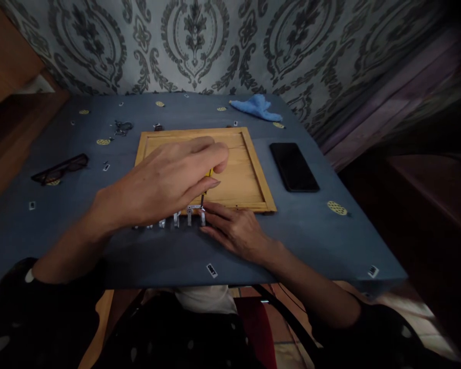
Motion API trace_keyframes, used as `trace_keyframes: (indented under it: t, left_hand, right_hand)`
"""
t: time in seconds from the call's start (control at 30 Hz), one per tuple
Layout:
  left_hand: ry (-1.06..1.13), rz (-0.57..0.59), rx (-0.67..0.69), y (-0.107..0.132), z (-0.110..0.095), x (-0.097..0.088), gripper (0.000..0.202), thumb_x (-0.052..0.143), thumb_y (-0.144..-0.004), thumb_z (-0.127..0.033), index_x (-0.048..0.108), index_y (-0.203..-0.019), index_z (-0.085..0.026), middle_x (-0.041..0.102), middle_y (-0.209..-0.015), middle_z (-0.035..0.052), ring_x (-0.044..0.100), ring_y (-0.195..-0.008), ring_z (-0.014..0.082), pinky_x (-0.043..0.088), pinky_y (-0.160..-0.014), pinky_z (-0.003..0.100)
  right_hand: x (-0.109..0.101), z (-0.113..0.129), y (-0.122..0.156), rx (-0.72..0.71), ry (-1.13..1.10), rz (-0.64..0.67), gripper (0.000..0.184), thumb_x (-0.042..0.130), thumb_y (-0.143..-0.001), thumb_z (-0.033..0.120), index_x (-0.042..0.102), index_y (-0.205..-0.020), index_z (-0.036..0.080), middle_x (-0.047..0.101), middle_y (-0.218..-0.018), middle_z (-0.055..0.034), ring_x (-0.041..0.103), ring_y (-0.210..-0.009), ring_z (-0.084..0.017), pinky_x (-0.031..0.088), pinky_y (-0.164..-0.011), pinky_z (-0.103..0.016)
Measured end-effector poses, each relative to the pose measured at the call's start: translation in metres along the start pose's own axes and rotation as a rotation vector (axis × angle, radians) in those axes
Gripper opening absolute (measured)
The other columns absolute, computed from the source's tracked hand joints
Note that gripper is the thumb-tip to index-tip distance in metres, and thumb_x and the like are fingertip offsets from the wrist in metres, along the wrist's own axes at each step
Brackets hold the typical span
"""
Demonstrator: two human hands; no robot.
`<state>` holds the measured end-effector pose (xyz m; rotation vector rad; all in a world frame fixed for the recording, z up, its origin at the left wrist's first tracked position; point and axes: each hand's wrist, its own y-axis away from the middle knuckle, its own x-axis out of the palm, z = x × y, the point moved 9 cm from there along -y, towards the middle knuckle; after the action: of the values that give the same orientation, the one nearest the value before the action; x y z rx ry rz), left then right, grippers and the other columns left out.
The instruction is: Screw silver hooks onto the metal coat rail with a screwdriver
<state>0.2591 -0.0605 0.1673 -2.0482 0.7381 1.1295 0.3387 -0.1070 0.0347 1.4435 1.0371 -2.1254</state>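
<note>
A framed wooden panel [234, 161] lies flat on the table, with a metal hook rail [190, 209] along its near edge. Several silver hooks hang down from the rail; its left part is hidden below my left hand. My left hand [161, 177] is closed around a small screwdriver [203, 199] with some yellow on its handle. The screwdriver stands almost upright, its tip at the rail's right end. My right hand [242, 230] grips that same end, fingertips against the last hook.
On the blue table cover [299, 241] lie a black phone [294, 166] to the right and a blue cloth [258, 107] at the back. To the left are sunglasses [61, 169] and a small heap of metal bits [122, 127]. A patterned curtain [194, 46] hangs behind.
</note>
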Motion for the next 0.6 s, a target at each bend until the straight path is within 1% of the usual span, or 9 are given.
trace_keyframes:
  t: [0.1, 0.17, 0.27, 0.37, 0.47, 0.6]
  left_hand:
    - [-0.019, 0.003, -0.007, 0.001, 0.001, 0.000, 0.010, 0.050, -0.096, -0.024, 0.059, -0.094, -0.022, 0.058, -0.088, 0.0025, 0.051, -0.079, 0.0193, 0.029, -0.069, 0.031]
    - [-0.042, 0.017, -0.016, 0.001, 0.003, 0.000, 0.010, 0.050, -0.097, -0.028, 0.058, -0.093, -0.022, 0.058, -0.086, 0.0024, 0.051, -0.078, 0.0196, 0.028, -0.069, 0.031]
    - [-0.095, 0.049, -0.043, 0.001, 0.010, 0.003, 0.016, 0.051, -0.098, -0.034, 0.055, -0.088, -0.022, 0.056, -0.079, 0.0015, 0.048, -0.071, 0.0185, 0.023, -0.064, 0.032]
    - [-0.180, 0.064, -0.050, -0.001, 0.014, 0.004, 0.020, 0.051, -0.099, -0.038, 0.055, -0.089, -0.021, 0.052, -0.073, 0.0002, 0.042, -0.064, 0.0171, 0.017, -0.061, 0.033]
    - [-0.212, 0.075, -0.031, -0.001, 0.013, 0.005, 0.020, 0.048, -0.101, -0.036, 0.056, -0.092, -0.020, 0.053, -0.073, 0.0000, 0.044, -0.065, 0.0167, 0.020, -0.061, 0.031]
    - [-0.222, 0.102, 0.033, 0.001, 0.005, 0.006, 0.016, 0.045, -0.102, -0.028, 0.054, -0.093, -0.019, 0.056, -0.076, 0.0000, 0.046, -0.065, 0.0154, 0.025, -0.061, 0.030]
  right_hand:
    - [-0.002, 0.001, 0.000, -0.009, 0.011, -0.018, 0.037, 0.048, -0.107, 0.038, 0.071, -0.122, 0.015, 0.070, -0.130, -0.0140, 0.076, -0.095, -0.024, 0.062, -0.070, -0.034]
    - [-0.003, 0.001, 0.000, -0.012, 0.019, -0.023, 0.037, 0.047, -0.107, 0.039, 0.071, -0.122, 0.015, 0.071, -0.130, -0.0134, 0.076, -0.095, -0.024, 0.061, -0.069, -0.034]
    - [-0.004, 0.002, 0.000, -0.013, 0.026, -0.022, 0.037, 0.046, -0.107, 0.038, 0.070, -0.124, 0.016, 0.070, -0.131, -0.0125, 0.076, -0.095, -0.023, 0.060, -0.067, -0.032]
    - [-0.005, 0.002, 0.000, -0.019, 0.031, -0.032, 0.036, 0.046, -0.107, 0.038, 0.071, -0.121, 0.016, 0.070, -0.131, -0.0117, 0.076, -0.095, -0.022, 0.060, -0.068, -0.030]
    - [-0.006, 0.002, 0.000, -0.030, 0.015, -0.051, 0.034, 0.049, -0.106, 0.037, 0.072, -0.119, 0.015, 0.071, -0.130, -0.0123, 0.076, -0.094, -0.022, 0.060, -0.068, -0.030]
    - [-0.005, 0.002, 0.000, -0.038, 0.006, -0.063, 0.035, 0.048, -0.107, 0.037, 0.071, -0.121, 0.015, 0.071, -0.130, -0.0119, 0.076, -0.094, -0.021, 0.059, -0.068, -0.030]
